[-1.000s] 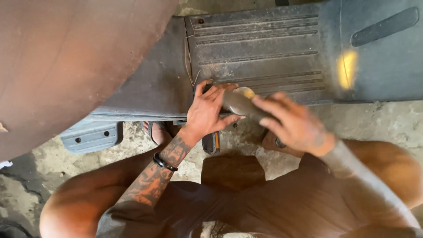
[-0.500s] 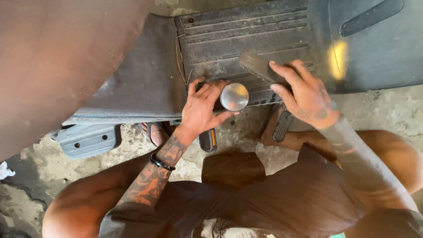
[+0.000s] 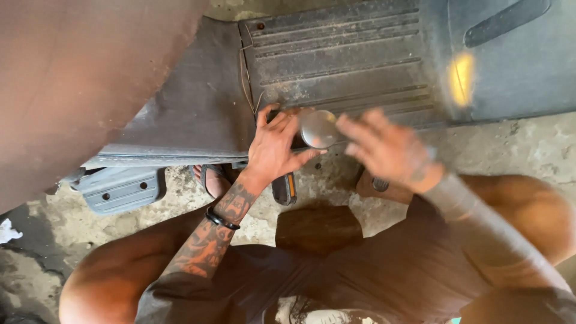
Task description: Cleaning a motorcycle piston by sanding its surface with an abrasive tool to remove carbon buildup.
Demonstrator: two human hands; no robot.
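On the far left a big brown panel hangs over the floor, with a grey plastic piece lying under its edge. The left hand lies flat, fingers spread, on the near edge of the ribbed grey footboard. Just right of it is a round shiny metal disc. It looks hard, smooth and maybe slippery, so its rim seems the best place to hold. The right hand is blurred beside it; I cannot tell its grip. Bare concrete floor lies to the right.
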